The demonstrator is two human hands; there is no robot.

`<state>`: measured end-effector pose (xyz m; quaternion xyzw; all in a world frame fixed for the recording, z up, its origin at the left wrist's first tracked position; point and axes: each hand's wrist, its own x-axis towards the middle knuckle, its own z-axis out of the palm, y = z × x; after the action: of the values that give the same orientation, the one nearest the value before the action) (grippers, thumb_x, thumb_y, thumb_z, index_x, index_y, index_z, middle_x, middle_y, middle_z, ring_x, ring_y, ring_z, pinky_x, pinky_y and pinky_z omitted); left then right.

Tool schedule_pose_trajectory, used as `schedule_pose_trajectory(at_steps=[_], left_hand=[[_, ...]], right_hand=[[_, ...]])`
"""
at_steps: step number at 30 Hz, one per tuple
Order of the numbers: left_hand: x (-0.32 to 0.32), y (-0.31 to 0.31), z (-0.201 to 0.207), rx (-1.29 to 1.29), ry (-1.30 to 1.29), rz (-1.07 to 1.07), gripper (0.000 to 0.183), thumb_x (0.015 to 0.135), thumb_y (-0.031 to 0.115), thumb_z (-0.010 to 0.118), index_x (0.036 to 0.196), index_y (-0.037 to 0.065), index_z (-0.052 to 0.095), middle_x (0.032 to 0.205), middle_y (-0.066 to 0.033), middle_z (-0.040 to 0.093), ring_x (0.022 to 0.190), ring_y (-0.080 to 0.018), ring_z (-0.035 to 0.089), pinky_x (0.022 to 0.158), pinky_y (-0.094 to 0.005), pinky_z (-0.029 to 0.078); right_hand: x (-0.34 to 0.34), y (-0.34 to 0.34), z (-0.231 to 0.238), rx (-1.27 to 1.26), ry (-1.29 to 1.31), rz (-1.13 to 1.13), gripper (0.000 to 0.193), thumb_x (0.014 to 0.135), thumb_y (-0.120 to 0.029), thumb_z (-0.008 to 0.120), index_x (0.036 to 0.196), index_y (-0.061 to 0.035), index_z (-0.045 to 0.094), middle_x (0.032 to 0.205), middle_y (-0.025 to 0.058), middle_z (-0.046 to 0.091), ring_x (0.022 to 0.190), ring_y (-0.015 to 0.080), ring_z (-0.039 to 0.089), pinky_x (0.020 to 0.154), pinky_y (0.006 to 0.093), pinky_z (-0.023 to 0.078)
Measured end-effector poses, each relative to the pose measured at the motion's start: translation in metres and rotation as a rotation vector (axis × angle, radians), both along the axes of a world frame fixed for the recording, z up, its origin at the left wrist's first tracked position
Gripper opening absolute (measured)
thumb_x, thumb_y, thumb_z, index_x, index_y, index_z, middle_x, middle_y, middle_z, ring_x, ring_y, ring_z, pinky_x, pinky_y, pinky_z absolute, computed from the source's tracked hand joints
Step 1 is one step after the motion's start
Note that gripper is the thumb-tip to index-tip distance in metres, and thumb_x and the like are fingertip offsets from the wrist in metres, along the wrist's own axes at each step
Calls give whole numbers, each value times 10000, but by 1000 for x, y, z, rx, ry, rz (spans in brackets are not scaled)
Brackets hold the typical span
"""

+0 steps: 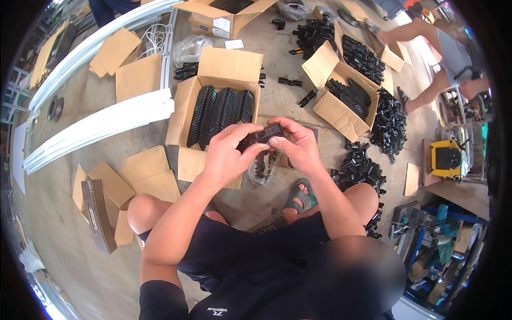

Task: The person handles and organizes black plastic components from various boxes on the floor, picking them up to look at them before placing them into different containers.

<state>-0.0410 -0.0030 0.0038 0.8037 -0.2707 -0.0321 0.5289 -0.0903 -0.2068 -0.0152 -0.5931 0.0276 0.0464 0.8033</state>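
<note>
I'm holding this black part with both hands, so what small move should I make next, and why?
Perhaps move the black part forward over the carton: your left hand and right hand both grip it, and the open carton just ahead already holds rows of black pieces.

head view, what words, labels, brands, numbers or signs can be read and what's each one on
Shirt: white logo with lettering, which I won't copy out.
Top box: white label, print too small to read.
Long box: side marking, too blurred to read.
Paper: too small to tell.
Held black part: no readable text.
</note>
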Motion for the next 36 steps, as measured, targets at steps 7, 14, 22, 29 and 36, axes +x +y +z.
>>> schedule_pose_trajectory(at_steps=[7,14,22,29,36], left_hand=[[-6,-7,-19,-383,359,-5,290,827,9,809,1099,-18,711,1035,-88,748,911,-103,695,778,-268,570],[-9,-11,1,-460,532,-54,246,877,-16,768,1108,-34,685,1024,-84,745,916,-96,679,788,-242,565],[-1,2,0,-537,531,104,229,886,-37,747,1105,-50,682,1017,-104,744,893,-111,690,805,-244,561],[22,17,0,-839,611,199,175,943,-27,659,1117,-36,676,1047,-180,736,914,-230,727,836,-351,611],[26,25,19,-1007,738,232,222,945,2,669,1157,-63,651,1074,-225,722,931,-278,726,876,-389,599]], right_hand=[[-3,6,18,-27,-86,-54,429,921,-20,723,1318,55,577,1056,43,681,905,78,642,803,238,550],[-4,1,14,-199,-109,-76,380,886,-120,790,1213,27,665,921,-17,670,764,35,548,680,212,482],[21,1,21,-176,-34,-54,386,968,-183,695,1285,30,642,994,29,708,824,57,613,726,244,530],[31,-25,-187,-1269,100,182,222,896,-217,681,964,-18,749,857,189,731,767,316,714,749,395,578],[-35,31,-302,-1598,133,326,225,912,-235,658,1010,-33,664,966,168,716,955,357,702,822,449,578]])
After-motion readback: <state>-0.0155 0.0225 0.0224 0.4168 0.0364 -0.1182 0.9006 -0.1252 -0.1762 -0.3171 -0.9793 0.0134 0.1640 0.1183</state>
